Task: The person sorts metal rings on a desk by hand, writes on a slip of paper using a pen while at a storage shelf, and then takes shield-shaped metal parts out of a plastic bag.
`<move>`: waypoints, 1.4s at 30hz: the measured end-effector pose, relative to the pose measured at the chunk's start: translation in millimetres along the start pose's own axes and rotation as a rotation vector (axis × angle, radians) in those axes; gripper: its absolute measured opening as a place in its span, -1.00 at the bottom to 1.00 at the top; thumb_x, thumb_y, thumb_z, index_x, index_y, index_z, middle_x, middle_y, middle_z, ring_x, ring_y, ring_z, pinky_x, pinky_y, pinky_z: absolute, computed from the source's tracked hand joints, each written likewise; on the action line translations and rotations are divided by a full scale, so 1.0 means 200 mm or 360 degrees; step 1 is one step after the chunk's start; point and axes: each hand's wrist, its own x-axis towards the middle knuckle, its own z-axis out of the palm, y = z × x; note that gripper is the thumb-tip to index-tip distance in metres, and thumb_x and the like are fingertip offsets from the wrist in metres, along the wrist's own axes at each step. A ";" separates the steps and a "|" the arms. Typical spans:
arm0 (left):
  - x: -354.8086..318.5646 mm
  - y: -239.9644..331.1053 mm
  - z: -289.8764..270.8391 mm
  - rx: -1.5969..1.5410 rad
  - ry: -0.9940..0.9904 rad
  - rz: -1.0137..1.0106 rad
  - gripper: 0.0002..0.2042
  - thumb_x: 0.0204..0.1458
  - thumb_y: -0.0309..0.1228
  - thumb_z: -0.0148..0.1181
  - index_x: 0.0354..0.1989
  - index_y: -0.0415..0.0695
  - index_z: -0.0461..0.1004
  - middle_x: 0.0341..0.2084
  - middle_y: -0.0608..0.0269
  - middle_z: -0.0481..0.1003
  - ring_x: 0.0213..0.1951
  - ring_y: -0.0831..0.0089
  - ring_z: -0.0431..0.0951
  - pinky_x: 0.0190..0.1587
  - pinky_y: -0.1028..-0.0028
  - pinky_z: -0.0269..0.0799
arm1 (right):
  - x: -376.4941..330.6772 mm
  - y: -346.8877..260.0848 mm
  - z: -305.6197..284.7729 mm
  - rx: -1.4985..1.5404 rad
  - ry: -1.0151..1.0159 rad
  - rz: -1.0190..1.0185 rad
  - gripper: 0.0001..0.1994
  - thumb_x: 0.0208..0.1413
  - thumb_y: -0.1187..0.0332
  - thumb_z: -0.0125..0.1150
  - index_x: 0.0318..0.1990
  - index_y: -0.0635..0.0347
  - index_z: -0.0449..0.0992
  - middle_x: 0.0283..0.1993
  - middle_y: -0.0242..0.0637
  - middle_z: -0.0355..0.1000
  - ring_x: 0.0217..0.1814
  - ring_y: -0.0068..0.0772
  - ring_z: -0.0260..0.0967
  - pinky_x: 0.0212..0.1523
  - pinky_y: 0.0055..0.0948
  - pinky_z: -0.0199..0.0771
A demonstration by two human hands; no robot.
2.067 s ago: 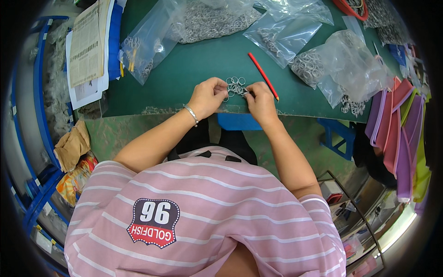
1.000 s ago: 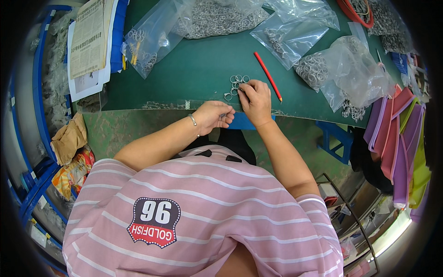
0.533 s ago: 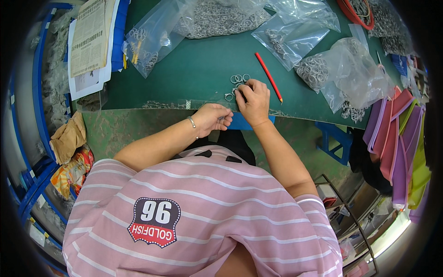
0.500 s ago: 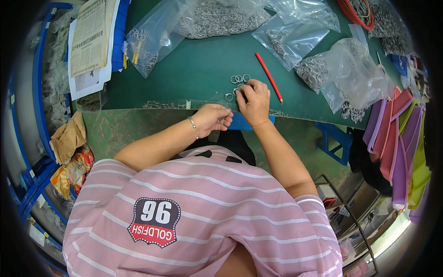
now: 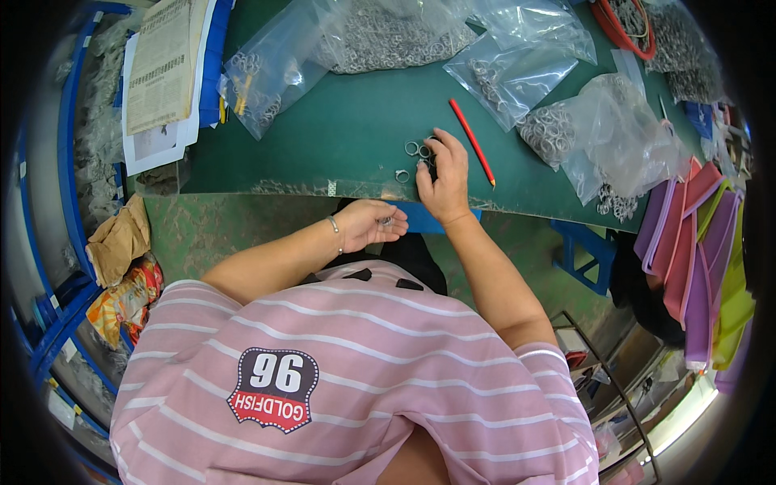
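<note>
My right hand (image 5: 443,176) rests palm down on the green table (image 5: 339,145), its fingertips on a small cluster of loose metal rings (image 5: 414,150). One ring (image 5: 402,175) lies apart near the table's front edge. My left hand (image 5: 373,223) is below the table edge, palm up and cupped, with a few small rings in it. A thin bracelet sits on that wrist. A red pencil (image 5: 472,142) lies just right of my right hand.
Clear plastic bags of metal rings (image 5: 380,36) lie across the far side and right (image 5: 598,129) of the table. Papers (image 5: 166,73) are stacked at the left. Coloured sheets (image 5: 695,242) hang at the right. A blue stool (image 5: 578,250) stands below the table.
My left hand came off the table and dropped below its front edge, turning palm up. My right hand stayed on the rings, shifting slightly.
</note>
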 end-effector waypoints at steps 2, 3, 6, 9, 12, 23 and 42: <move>0.06 -0.09 -0.09 -0.0183 -0.0024 -0.0040 -0.71 0.16 -0.30 -0.11 -0.16 -0.29 0.38 -0.21 0.03 0.45 -0.13 0.29 0.48 -0.03 0.34 0.40 | 0.03 -0.04 0.02 -0.0027 -0.0042 -0.0069 -0.78 -0.18 0.50 0.17 -0.28 0.22 0.45 -0.04 -0.14 0.34 0.07 -0.02 0.23 0.05 -0.13 0.20; 0.09 -0.12 -0.10 -0.0314 0.0016 -0.0037 -0.69 0.17 -0.29 -0.13 -0.12 -0.31 0.35 -0.16 0.01 0.43 -0.05 0.24 0.43 0.05 0.29 0.33 | 0.03 -0.05 0.03 -0.0021 -0.0105 -0.0134 -0.79 -0.17 0.50 0.16 -0.29 0.22 0.46 -0.03 -0.14 0.34 0.08 -0.02 0.23 0.06 -0.13 0.20; 0.18 -0.16 -0.15 -0.0678 -0.0159 0.0086 -0.68 0.14 -0.26 -0.14 -0.08 -0.23 0.34 -0.09 0.05 0.39 0.02 0.21 0.37 0.13 0.23 0.25 | -0.05 -0.07 0.05 0.0063 -0.0249 -0.0250 -0.82 -0.16 0.50 0.16 -0.31 0.24 0.47 -0.04 -0.14 0.35 0.09 -0.01 0.24 0.06 -0.12 0.22; 0.20 -0.13 -0.07 -0.0883 -0.0261 0.0204 -0.66 0.12 -0.23 -0.16 -0.06 -0.19 0.34 -0.06 0.08 0.38 0.04 0.20 0.35 0.15 0.21 0.22 | -0.20 -0.13 0.05 0.0261 -0.0395 -0.0282 -0.83 -0.17 0.53 0.16 -0.33 0.25 0.47 -0.08 -0.13 0.36 0.04 0.00 0.27 0.03 -0.13 0.26; 0.16 -0.11 -0.02 -0.0835 -0.0539 0.0119 -0.69 0.10 -0.25 -0.14 -0.14 -0.18 0.40 -0.16 0.07 0.44 -0.08 0.24 0.45 0.06 0.23 0.32 | -0.34 -0.24 0.02 0.0630 -0.0674 -0.0250 -0.84 -0.17 0.58 0.14 -0.34 0.27 0.46 -0.11 -0.09 0.36 0.01 -0.01 0.28 0.02 -0.17 0.27; 0.01 -0.13 -0.13 -0.0411 -0.0191 0.0169 -0.75 0.09 -0.19 0.04 -0.41 -0.13 0.39 -0.55 0.28 0.38 -0.53 0.53 0.36 -0.59 0.60 0.23 | 0.16 0.19 -0.29 -0.0603 -0.0255 0.0164 -0.63 -0.16 0.51 0.18 -0.10 0.26 0.35 -0.18 -0.06 0.32 -0.14 -0.05 0.28 -0.12 -0.17 0.31; -1.07 -0.24 -0.55 -0.1531 -0.0467 0.1545 -0.74 0.12 -0.18 0.00 -0.39 -0.15 0.39 -0.50 0.28 0.35 -0.43 0.48 0.36 -0.62 0.62 0.24 | -0.04 -0.92 -0.21 0.1589 -0.1104 0.1223 -0.87 -0.06 0.59 -0.04 -0.32 0.21 0.32 -0.57 -0.42 0.20 -0.66 -0.66 0.03 -0.70 -0.66 -0.03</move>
